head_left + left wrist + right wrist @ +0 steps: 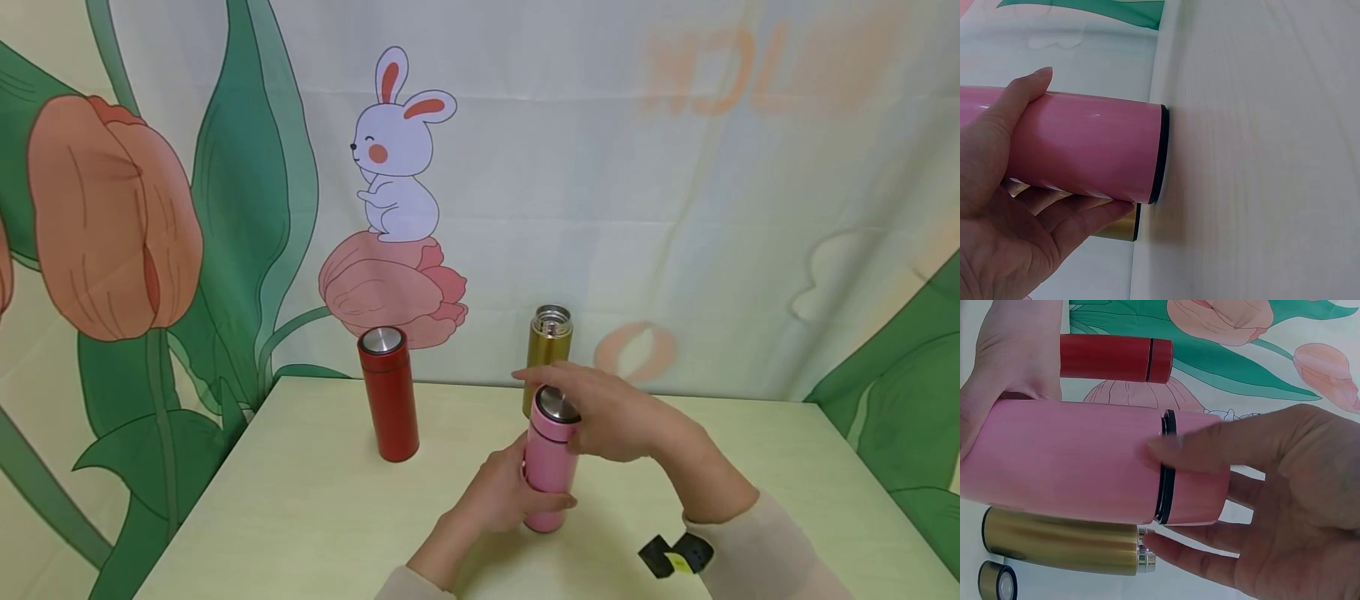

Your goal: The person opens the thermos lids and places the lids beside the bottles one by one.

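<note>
A pink thermos bottle [550, 467] stands nearly upright in front of me, its black base at the tabletop in the left wrist view. My left hand [495, 493] grips its lower body, thumb on one side and fingers around the other. At the top, my right hand [618, 414] holds the pink lid [1199, 499] between thumb and fingers; the thumb is blurred. A black ring shows at the seam between lid and body. Just behind stands a gold thermos [550, 350] without its lid, showing a bare steel neck.
A red thermos [390, 408] with its lid on stands to the left. The gold lid [997, 582] lies near the gold thermos's base. Behind the pale table [300, 500] hangs a cloth [600, 167] printed with tulips and a rabbit.
</note>
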### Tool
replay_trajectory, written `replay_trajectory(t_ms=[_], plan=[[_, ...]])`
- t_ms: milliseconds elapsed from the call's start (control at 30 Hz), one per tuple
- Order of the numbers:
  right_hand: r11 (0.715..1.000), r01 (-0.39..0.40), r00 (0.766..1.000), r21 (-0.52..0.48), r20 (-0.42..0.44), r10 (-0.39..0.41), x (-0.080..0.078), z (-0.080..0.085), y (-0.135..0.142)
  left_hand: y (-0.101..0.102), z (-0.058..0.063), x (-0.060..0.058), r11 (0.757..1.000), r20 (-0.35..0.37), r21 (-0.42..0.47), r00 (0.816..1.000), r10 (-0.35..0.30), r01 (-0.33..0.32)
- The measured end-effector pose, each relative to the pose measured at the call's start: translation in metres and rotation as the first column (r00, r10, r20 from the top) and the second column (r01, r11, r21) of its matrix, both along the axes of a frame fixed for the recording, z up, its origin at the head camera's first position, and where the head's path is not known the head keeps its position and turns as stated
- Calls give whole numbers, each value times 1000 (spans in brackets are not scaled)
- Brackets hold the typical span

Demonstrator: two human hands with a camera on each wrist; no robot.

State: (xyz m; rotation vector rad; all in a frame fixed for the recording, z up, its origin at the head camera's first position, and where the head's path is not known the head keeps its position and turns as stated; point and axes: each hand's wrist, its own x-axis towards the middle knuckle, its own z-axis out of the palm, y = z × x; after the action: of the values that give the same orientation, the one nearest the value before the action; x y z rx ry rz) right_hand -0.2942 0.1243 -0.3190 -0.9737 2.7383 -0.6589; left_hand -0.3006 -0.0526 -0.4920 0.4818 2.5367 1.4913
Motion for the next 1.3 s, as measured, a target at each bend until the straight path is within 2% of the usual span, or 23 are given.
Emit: replay_trajectory(t_ms=[167,333,433,667,933,1167,1300], plan=[[1000,10,1000,-4,-2,-10,1,1,1,0,0,0,1000,1,-3,1000,2,-2],[997,72,994,28,-88,-69,5,3,-2,0,0,0,1000,0,-13,1000,8,-8],[989,137,982,54,-138,-128,6,3,-6,0,0,0,1000,3,-16,1000,12,-12],[961,254,955,107,-183,-232,9,3,-11,0,0,1,999,-3,-32,1000,30,-30],[938,323,930,124,-227,-290,14,1,-18,0,0,0,998,-15,-42,999,35,-35],[914,386,894,122,-295,-338,19,-5,-26,-1,-2,0,999,-41,-44,999,26,-27],[914,384,891,129,-312,-330,19,-5,-28,0,-2,0,999,-33,-31,999,25,-26]])
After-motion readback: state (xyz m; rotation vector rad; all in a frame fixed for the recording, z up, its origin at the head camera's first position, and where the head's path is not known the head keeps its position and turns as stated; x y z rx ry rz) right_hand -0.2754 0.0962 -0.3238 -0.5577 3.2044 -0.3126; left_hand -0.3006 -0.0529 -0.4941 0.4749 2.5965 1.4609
